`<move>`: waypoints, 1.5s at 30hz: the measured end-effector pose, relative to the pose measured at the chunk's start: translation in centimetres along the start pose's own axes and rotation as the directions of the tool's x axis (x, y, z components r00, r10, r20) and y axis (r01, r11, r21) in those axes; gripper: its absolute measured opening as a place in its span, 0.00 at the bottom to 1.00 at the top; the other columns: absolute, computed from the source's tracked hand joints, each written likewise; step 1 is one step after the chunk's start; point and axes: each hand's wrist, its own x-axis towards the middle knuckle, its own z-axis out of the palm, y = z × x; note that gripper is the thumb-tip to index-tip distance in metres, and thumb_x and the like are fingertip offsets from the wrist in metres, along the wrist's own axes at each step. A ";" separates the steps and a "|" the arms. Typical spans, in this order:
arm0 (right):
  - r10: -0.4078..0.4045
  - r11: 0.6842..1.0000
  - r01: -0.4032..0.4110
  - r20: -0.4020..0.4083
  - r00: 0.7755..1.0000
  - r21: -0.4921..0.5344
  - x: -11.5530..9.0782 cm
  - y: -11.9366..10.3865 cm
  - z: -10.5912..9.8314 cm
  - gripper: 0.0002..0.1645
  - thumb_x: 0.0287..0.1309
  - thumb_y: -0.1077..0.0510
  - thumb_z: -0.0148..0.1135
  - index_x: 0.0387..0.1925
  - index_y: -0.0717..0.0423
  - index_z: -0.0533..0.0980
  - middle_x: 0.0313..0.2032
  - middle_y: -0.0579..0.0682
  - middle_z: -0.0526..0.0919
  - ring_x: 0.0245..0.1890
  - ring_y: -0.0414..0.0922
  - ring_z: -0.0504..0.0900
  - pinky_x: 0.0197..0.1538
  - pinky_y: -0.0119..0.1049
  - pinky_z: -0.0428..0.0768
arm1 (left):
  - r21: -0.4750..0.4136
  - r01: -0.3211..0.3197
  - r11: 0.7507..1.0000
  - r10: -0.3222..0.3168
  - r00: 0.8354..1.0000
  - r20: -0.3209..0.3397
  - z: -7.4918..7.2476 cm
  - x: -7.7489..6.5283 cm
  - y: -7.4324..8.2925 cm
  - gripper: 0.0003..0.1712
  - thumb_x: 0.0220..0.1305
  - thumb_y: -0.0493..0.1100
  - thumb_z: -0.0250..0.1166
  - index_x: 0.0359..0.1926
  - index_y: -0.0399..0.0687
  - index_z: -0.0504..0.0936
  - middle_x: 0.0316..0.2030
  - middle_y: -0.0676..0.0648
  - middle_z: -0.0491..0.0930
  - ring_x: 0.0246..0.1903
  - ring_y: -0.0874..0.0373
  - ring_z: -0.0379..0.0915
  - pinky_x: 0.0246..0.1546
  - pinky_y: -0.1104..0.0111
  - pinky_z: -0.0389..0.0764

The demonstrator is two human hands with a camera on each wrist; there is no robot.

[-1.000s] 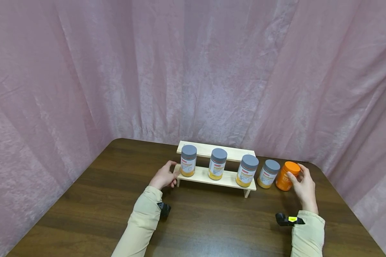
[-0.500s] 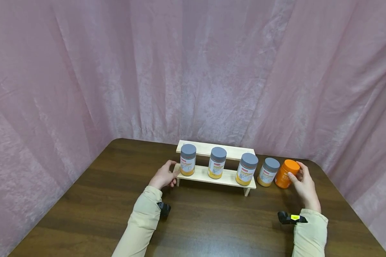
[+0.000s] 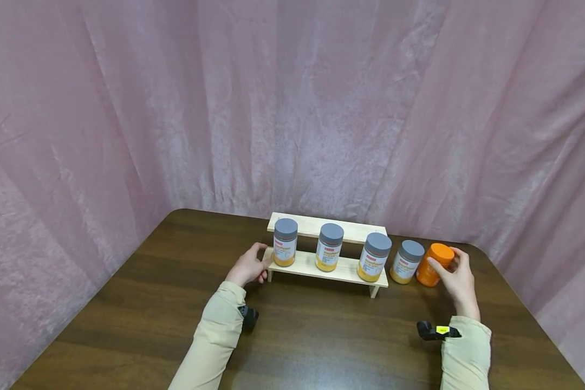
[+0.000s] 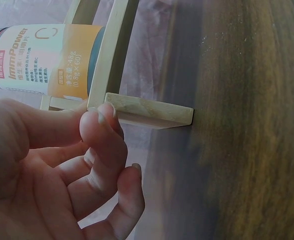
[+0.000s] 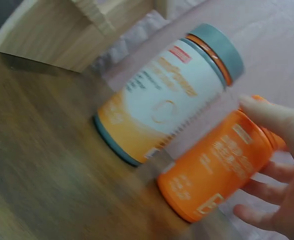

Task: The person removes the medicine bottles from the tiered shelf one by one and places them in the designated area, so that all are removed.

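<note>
My left hand (image 3: 247, 266) pinches the left end of the lower board of a two-step wooden rack (image 3: 347, 274). In the left wrist view, the thumb and forefinger meet at the board's corner (image 4: 98, 102), above the rack's leg. Far right on the table, my right hand (image 3: 460, 281) grips an orange bottle (image 3: 428, 272) near its orange cap, thumb in front and fingers behind. That bottle stands beside a grey-lidded supplement jar (image 3: 404, 267), also on the table. The right wrist view, somewhat blurred, shows the orange bottle (image 5: 214, 167) under the thumb.
Three matching grey-lidded jars stand spaced along the lower board: the left jar (image 3: 285, 250), the middle jar (image 3: 329, 253) and the right jar (image 3: 372, 262). Behind them rises the upper board (image 3: 356, 233). A pink curtain (image 3: 292, 108) hangs behind the brown table (image 3: 322, 336).
My right thumb has slid a little left across the orange bottle, and the right wrist has shifted slightly. The left hand keeps its place at the rack, and the jars stand as before.
</note>
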 end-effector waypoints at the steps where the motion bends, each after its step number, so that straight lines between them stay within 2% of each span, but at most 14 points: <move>1: 0.015 1.000 -0.014 -0.025 1.000 0.006 0.0 0.0 0.2 0.48 0.63 0.47 0.61 0.71 0.62 0.48 0.68 0.69 0.61 0.65 0.62 0.65 0.69 0.58 0.64 | 0.002 0.000 1.000 0.000 1.000 -0.001 0.0 0.0 0.0 0.27 0.68 0.38 0.58 0.66 0.42 0.62 0.14 0.48 0.72 0.10 0.62 0.66 0.17 0.72 0.73; 4: 0.039 0.999 -0.038 -0.077 0.996 0.009 -0.2 0.0 0.5 0.46 0.62 0.47 0.62 0.70 0.64 0.51 0.67 0.69 0.63 0.65 0.62 0.66 0.68 0.58 0.64 | 0.003 0.000 1.000 0.000 1.000 0.000 0.0 0.0 0.0 0.27 0.68 0.38 0.58 0.66 0.42 0.63 0.14 0.48 0.71 0.11 0.62 0.66 0.18 0.72 0.73; 9: 0.035 0.999 -0.034 -0.069 0.997 0.003 -0.3 -0.1 0.3 0.43 0.62 0.49 0.63 0.69 0.62 0.54 0.66 0.67 0.64 0.64 0.59 0.67 0.68 0.56 0.65 | -0.011 -0.002 1.000 0.002 1.000 -0.006 0.0 -0.2 0.0 0.27 0.68 0.38 0.58 0.66 0.41 0.63 0.13 0.48 0.71 0.11 0.62 0.66 0.17 0.72 0.73; 13: 0.024 1.000 -0.024 -0.016 1.000 -0.011 -0.3 -0.2 -0.1 0.44 0.64 0.50 0.61 0.71 0.62 0.52 0.68 0.67 0.62 0.65 0.59 0.66 0.69 0.56 0.64 | -0.006 -0.004 1.000 0.004 1.000 -0.008 0.0 -0.3 0.0 0.26 0.69 0.38 0.58 0.65 0.42 0.63 0.14 0.48 0.70 0.10 0.62 0.66 0.17 0.72 0.73; 19: 0.017 1.000 -0.017 0.089 0.996 0.010 -0.4 -0.2 -0.7 0.47 0.67 0.52 0.57 0.74 0.64 0.43 0.72 0.68 0.54 0.70 0.62 0.58 0.71 0.58 0.60 | -0.005 -0.005 1.000 0.005 1.000 -0.006 0.1 -0.3 -0.1 0.26 0.69 0.38 0.57 0.65 0.42 0.63 0.13 0.49 0.70 0.10 0.62 0.65 0.17 0.72 0.72; 22: 0.001 1.000 -0.003 0.115 0.993 0.016 -0.5 -0.4 -0.7 0.49 0.66 0.53 0.58 0.74 0.64 0.40 0.73 0.68 0.49 0.72 0.64 0.54 0.72 0.59 0.57 | -0.009 -0.004 1.000 0.004 1.000 -0.004 0.1 -0.2 -0.3 0.26 0.70 0.38 0.57 0.66 0.42 0.62 0.14 0.49 0.70 0.11 0.62 0.65 0.16 0.73 0.71; 25: -0.038 0.999 0.040 0.109 0.993 -0.013 -0.6 -1.2 -1.0 0.51 0.65 0.52 0.60 0.75 0.63 0.40 0.73 0.69 0.47 0.72 0.66 0.51 0.72 0.60 0.55 | -0.016 0.002 1.000 -0.002 1.000 -0.003 0.2 -0.1 -0.4 0.26 0.70 0.38 0.57 0.66 0.43 0.63 0.14 0.48 0.70 0.11 0.62 0.66 0.16 0.73 0.71; 27: -0.084 0.994 0.089 0.091 0.992 -0.055 -0.7 -1.9 -1.2 0.51 0.64 0.51 0.60 0.74 0.63 0.41 0.72 0.71 0.50 0.72 0.68 0.52 0.71 0.62 0.55 | -0.019 0.000 1.000 0.000 1.000 -0.003 0.2 -0.1 -0.4 0.26 0.69 0.38 0.57 0.66 0.43 0.63 0.14 0.48 0.70 0.11 0.62 0.66 0.16 0.73 0.71; 31: -0.193 0.971 0.199 0.053 0.980 -0.135 -0.9 -3.6 -1.9 0.47 0.64 0.52 0.60 0.73 0.66 0.47 0.69 0.73 0.56 0.69 0.70 0.55 0.67 0.65 0.58 | -0.022 -0.001 1.000 0.001 1.000 -0.002 0.2 0.0 -0.3 0.27 0.69 0.39 0.58 0.66 0.43 0.63 0.14 0.48 0.70 0.11 0.62 0.66 0.16 0.73 0.71; 34: -0.231 0.960 0.230 0.010 0.973 -0.162 -1.4 -5.1 -2.2 0.43 0.65 0.53 0.59 0.73 0.64 0.51 0.69 0.70 0.59 0.69 0.69 0.58 0.66 0.64 0.61 | -0.027 0.002 1.000 -0.001 1.000 0.003 0.1 0.0 -0.3 0.27 0.69 0.38 0.57 0.66 0.43 0.62 0.14 0.48 0.70 0.11 0.62 0.66 0.16 0.73 0.71; 38: -0.238 0.961 0.226 -0.063 0.969 -0.158 -2.1 -7.2 -2.0 0.37 0.66 0.52 0.57 0.71 0.60 0.59 0.67 0.66 0.66 0.67 0.63 0.64 0.66 0.59 0.65 | -0.039 0.000 0.999 0.000 1.000 0.010 0.0 -0.1 -0.1 0.27 0.69 0.38 0.57 0.66 0.43 0.62 0.14 0.48 0.70 0.11 0.62 0.65 0.16 0.73 0.70; 40: -0.242 0.962 0.226 -0.100 0.965 -0.156 -2.4 -8.2 -1.7 0.33 0.66 0.51 0.57 0.68 0.58 0.64 0.65 0.63 0.71 0.65 0.56 0.70 0.65 0.52 0.68 | -0.041 -0.003 0.999 0.004 1.000 0.013 0.0 -0.2 -0.1 0.26 0.69 0.37 0.57 0.66 0.42 0.62 0.14 0.48 0.70 0.11 0.62 0.65 0.16 0.73 0.70; 43: -0.272 0.958 0.253 -0.144 0.951 -0.137 -2.9 -9.3 -1.0 0.27 0.64 0.54 0.60 0.62 0.56 0.71 0.58 0.58 0.78 0.52 0.35 0.78 0.60 0.31 0.74 | -0.044 -0.007 0.999 0.007 1.000 0.017 0.0 -0.3 0.0 0.26 0.69 0.37 0.57 0.66 0.42 0.62 0.14 0.48 0.70 0.11 0.62 0.65 0.16 0.73 0.70; 45: -0.303 0.952 0.289 -0.157 0.940 -0.104 -3.2 -9.8 -0.5 0.24 0.63 0.56 0.62 0.59 0.57 0.74 0.52 0.52 0.82 0.43 0.23 0.76 0.53 0.18 0.73 | -0.043 -0.003 0.999 0.004 1.000 0.017 0.0 -0.3 -0.1 0.26 0.69 0.37 0.57 0.66 0.42 0.62 0.14 0.48 0.70 0.11 0.62 0.65 0.17 0.73 0.71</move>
